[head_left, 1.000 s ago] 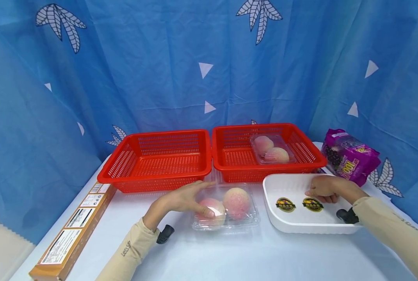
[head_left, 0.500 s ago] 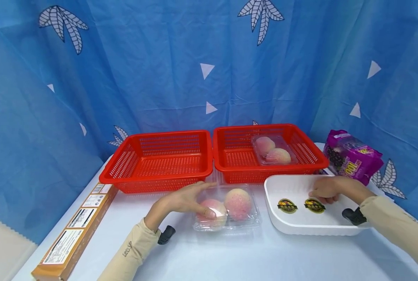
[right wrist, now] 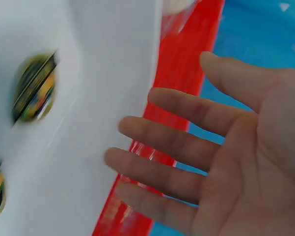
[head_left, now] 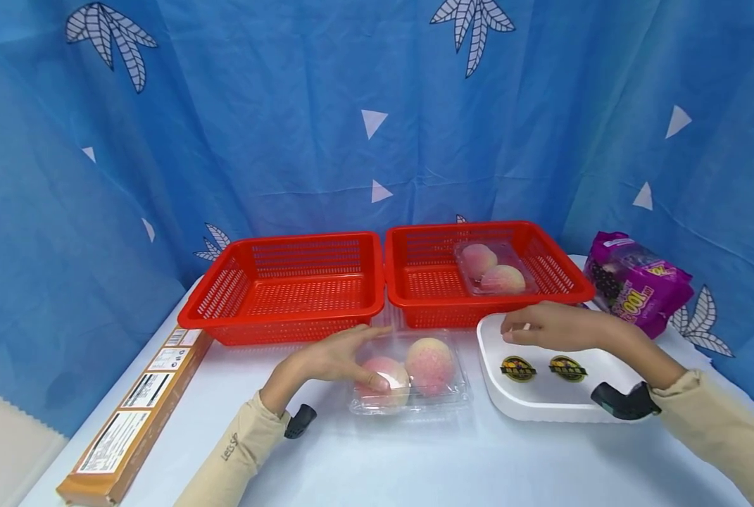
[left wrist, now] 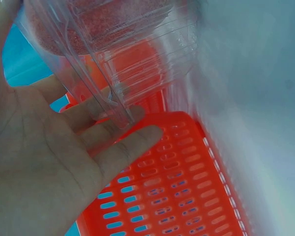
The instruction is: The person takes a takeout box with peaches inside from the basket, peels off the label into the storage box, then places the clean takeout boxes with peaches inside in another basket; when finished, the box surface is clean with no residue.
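A clear plastic clamshell box (head_left: 421, 405) with two pink peaches (head_left: 430, 366) lies on the white table. My left hand (head_left: 335, 362) rests at its left end, thumb over the near peach and fingers spread along the side. In the left wrist view those fingers (left wrist: 122, 147) are nearly straight beside the clear plastic. Farther right, a white tray (head_left: 500, 398) holds two oval black-and-gold labels (head_left: 567, 368). My right hand (head_left: 563, 327) hovers over the tray's far part. Its palm shows bare in the right wrist view, with fingers (right wrist: 172, 140) extended.
Two red perforated baskets, a left one (head_left: 313, 327) and a right one (head_left: 427, 317), stand behind; the right holds another peach box (head_left: 500, 271). A purple packet (head_left: 636, 289) sits at the right. A long brown carton (head_left: 132, 415) lies along the left edge.
My right hand has risen from inside the white tray and moved left and away, its fingers straightening. The left hand and the peach box have stayed put.
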A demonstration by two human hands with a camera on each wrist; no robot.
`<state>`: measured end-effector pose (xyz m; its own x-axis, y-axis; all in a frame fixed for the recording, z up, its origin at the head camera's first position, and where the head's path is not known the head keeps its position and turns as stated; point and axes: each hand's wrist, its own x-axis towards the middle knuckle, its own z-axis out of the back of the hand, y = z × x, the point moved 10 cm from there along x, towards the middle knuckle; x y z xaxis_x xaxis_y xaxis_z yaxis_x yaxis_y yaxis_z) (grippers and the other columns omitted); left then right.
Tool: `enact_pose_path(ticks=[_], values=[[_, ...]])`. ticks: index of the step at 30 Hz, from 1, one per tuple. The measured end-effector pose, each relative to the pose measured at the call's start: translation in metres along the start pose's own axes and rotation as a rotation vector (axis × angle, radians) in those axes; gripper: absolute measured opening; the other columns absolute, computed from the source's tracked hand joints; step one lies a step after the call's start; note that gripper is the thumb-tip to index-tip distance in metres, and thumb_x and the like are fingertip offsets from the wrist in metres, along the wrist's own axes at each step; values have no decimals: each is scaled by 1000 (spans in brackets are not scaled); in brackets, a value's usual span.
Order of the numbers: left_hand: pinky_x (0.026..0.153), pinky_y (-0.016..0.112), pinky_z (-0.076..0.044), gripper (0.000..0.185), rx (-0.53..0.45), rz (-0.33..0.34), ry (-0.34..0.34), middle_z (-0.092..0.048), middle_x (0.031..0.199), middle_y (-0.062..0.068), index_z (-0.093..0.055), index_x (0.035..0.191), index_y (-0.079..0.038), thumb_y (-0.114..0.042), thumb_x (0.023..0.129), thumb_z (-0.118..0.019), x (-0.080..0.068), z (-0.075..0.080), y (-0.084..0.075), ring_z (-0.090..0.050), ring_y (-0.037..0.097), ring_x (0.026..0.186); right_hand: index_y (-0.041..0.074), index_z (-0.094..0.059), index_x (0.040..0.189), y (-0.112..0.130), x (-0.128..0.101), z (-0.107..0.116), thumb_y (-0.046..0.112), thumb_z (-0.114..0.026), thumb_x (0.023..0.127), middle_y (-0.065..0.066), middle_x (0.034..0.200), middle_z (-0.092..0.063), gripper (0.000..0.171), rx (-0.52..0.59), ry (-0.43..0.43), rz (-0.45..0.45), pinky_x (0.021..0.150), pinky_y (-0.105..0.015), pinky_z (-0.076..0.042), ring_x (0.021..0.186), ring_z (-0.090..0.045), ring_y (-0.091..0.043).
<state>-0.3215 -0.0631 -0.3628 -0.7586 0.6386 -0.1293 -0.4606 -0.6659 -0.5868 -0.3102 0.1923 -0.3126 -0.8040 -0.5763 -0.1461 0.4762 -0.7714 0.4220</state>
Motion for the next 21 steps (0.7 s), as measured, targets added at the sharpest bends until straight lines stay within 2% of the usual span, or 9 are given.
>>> enact_pose_path(ticks=[4,9,16,21], values=[[110,54,-29,90,-1,2,-4,-33,153,8,-34,150,-25,-49,74,-78,-1,1,0,-29,30,141,14,-62,125,32,13,2,36,-61,93,-2,119,-65,40,-11,-54,89,84,-44,-55,111,-59,-30],[110,55,-30,91,8,-6,-5,-33,152,10,-34,150,-23,-48,74,-78,-1,1,-2,-30,31,140,18,-59,129,63,39,-4,36,-62,92,0,123,-62,41,-57,-65,146,91,-46,-52,116,-57,-27],[110,55,-30,91,8,-11,1,-34,152,8,-34,150,-23,-49,74,-78,0,1,-2,-30,30,140,14,-53,136,86,77,-27,37,-61,92,-1,130,-58,51,-88,68,165,99,-46,-47,122,-52,-25],[111,54,-29,91,5,4,6,-34,152,6,-34,149,-25,-51,74,-77,-1,1,-1,-30,28,141,12,-53,137,93,97,-41,37,-64,90,-3,126,-58,54,-155,127,171,97,-46,-47,117,-52,-25]])
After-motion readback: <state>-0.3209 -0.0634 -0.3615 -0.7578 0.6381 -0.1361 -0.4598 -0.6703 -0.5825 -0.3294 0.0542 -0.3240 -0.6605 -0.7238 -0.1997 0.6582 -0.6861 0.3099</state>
